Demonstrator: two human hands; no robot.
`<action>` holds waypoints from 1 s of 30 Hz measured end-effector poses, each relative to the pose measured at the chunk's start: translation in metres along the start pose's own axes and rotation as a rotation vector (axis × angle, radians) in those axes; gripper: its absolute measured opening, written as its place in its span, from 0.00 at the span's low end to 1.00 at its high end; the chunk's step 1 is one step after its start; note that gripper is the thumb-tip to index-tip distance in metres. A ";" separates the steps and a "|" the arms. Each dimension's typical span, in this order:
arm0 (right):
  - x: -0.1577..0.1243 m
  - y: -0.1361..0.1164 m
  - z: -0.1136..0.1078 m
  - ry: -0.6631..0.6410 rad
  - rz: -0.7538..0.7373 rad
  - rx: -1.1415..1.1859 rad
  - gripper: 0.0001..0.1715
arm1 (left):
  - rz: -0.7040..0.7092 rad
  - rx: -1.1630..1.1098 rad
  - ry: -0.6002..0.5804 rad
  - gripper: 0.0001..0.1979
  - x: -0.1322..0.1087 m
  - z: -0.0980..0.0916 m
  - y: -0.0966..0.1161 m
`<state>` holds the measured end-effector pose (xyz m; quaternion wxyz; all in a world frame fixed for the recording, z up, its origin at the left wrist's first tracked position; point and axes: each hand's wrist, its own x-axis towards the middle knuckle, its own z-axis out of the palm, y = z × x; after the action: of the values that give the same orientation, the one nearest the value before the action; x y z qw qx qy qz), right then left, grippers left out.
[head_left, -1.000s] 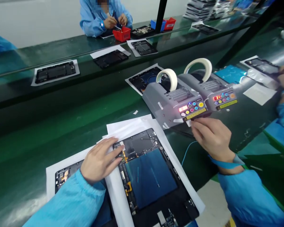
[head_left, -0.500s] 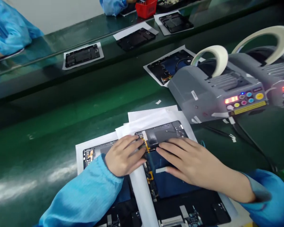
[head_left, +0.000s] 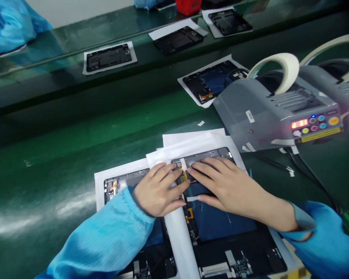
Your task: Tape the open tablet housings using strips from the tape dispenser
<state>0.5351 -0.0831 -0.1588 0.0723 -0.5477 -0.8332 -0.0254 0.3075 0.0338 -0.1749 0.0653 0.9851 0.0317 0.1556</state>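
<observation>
An opened tablet body (head_left: 227,228) with a blue inner area lies on white sheets in front of me. My left hand (head_left: 159,190) rests spread over its upper left edge, fingertips at the orange flex strip (head_left: 189,213). Across the upper part, my right hand (head_left: 223,182) lies with fingers stretched out, close to the left fingertips. A short white tape piece (head_left: 192,198) sticks to the right thumb tip. Under my left forearm, a second opened tablet (head_left: 155,252) is partly hidden.
A grey tape dispenser (head_left: 276,112) with a cream tape roll stands at the right, another beside it. Further tablet parts (head_left: 109,59) lie on sheets along the back ledge. A blue sleeve (head_left: 11,27) of another person shows at upper left. Tweezers (head_left: 275,162) lie near the dispenser.
The view has shifted a little. My right hand has moved left, closer to the left hand, and the tape at its thumb now reaches the flex strip's side.
</observation>
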 end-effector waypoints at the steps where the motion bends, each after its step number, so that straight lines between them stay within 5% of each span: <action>1: 0.000 0.001 -0.001 0.006 -0.003 0.004 0.33 | 0.003 0.002 -0.009 0.23 0.001 0.000 -0.001; 10: -0.017 -0.009 -0.008 0.107 -0.037 0.073 0.28 | 0.037 -0.014 0.042 0.25 0.003 -0.004 -0.007; 21: -0.009 -0.007 0.001 0.040 0.003 0.111 0.32 | 0.055 -0.019 0.034 0.26 0.000 -0.001 -0.008; 30: 0.000 0.000 -0.013 0.028 -0.015 0.205 0.27 | -0.004 -0.133 -0.009 0.23 0.013 -0.011 -0.013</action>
<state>0.5365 -0.0847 -0.1456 0.1392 -0.5307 -0.8344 0.0519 0.3162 0.0494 -0.1626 0.1313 0.9792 0.0230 0.1526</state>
